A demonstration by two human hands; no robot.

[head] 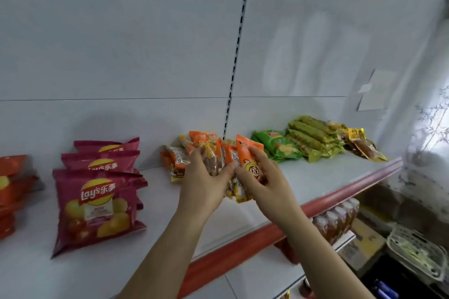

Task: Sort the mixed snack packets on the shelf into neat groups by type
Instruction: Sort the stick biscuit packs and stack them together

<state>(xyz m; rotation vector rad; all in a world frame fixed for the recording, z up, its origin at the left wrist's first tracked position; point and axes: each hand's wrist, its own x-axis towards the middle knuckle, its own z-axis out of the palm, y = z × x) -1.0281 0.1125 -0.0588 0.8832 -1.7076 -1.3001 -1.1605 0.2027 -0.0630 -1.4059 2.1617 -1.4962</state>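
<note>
Both hands meet at a bunch of orange snack packets (227,153) above the middle of the white shelf (315,177). My left hand (206,177) grips the bunch from the left, fingers curled round it. My right hand (263,175) holds the front orange packet with a cartoon face (252,165). More orange packets (173,159) lie behind on the shelf. Maroon Lay's bags (97,196) lie stacked in a row at the left. Green packets (277,144), yellow-green stick packs (309,139) and yellow packs (362,144) lie at the right.
Red-orange bags (13,189) sit at the far left edge. The shelf has a red front lip (267,230) and a white back panel with a slotted upright (234,65). Below at the right are bottles (336,219) and a white basket (415,252).
</note>
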